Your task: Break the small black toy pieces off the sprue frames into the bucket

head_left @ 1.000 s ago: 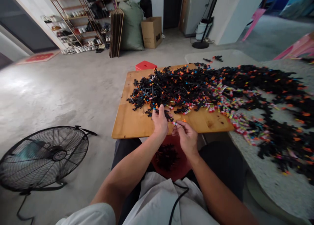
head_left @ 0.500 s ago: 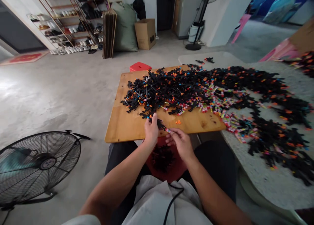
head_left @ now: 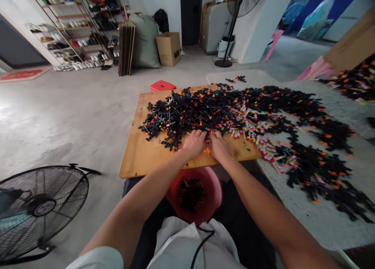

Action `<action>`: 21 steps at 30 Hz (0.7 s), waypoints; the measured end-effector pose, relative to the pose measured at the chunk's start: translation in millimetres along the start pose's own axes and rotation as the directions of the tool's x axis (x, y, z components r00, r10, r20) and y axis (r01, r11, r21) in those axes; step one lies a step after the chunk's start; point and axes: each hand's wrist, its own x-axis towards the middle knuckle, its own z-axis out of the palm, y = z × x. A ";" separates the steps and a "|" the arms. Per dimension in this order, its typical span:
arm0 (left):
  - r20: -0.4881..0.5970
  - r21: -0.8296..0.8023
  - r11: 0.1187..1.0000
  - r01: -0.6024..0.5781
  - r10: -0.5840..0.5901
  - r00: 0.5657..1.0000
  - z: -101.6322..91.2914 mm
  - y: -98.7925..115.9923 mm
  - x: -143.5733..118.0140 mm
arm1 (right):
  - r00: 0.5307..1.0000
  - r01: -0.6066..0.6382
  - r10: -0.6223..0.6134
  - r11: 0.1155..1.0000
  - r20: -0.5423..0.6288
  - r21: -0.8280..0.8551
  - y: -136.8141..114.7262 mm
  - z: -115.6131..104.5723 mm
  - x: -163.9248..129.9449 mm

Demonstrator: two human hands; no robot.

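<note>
A heap of small black toy guns (head_left: pixel 193 108) with orange and blue bits covers much of the wooden board (head_left: pixel 140 155). My left hand (head_left: pixel 195 143) is at the heap's near edge, fingers together and curled down; what is under them is hidden. Close on its right, my right hand (head_left: pixel 219 146) also has its fingers bent in at the pieces, and I cannot make out what they grip. A small orange piece (head_left: pixel 206 150) lies between the hands. Small bright printed tubes (head_left: pixel 249 122) are strewn to the right. Below the board's edge, a red basin (head_left: pixel 216 190) between my legs contains dark pieces.
More toy guns (head_left: pixel 319 163) lie on the grey stone-like table (head_left: pixel 310 222) at right. A floor fan (head_left: pixel 43 206) stands at lower left, a red stool (head_left: pixel 162 86) behind the board. Farther back are a cardboard box (head_left: pixel 168 50), a sack (head_left: pixel 145 42) and shoe racks (head_left: pixel 73 30).
Both hands have moved forward from the board's front edge to the heap. The toy gun with a bright tube end, held between them before, no longer shows. More of the basin is visible.
</note>
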 end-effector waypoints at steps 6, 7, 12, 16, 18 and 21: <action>0.117 -0.199 0.972 0.122 -0.100 0.988 -7.0 -14.7 16.2 | 1.000 0.007 -0.009 0.993 0.010 0.114 8.1 -3.8 1.3; 0.118 -0.330 0.932 0.148 -0.115 0.986 -9.1 -18.2 15.4 | 1.000 -0.021 0.023 0.981 -0.011 0.191 8.4 -3.9 -0.7; 0.170 -0.874 0.403 0.271 -0.271 0.948 -14.6 -22.3 1.9 | 0.973 -0.111 0.221 0.696 -0.064 0.710 -7.5 -0.1 -28.1; 0.267 -0.953 0.052 0.299 -0.322 0.908 -18.8 -12.1 -14.9 | 0.980 -0.092 0.197 0.322 0.029 0.942 -28.8 4.8 -58.7; 0.290 -0.956 -0.071 0.284 -0.351 0.890 -19.5 -4.7 -21.6 | 0.983 -0.104 0.168 0.215 0.068 0.971 -36.3 4.7 -69.0; 0.255 -0.964 -0.177 0.201 -0.377 0.891 -17.7 6.1 -28.0 | 0.986 -0.083 0.160 0.166 0.056 0.983 -42.8 0.7 -75.9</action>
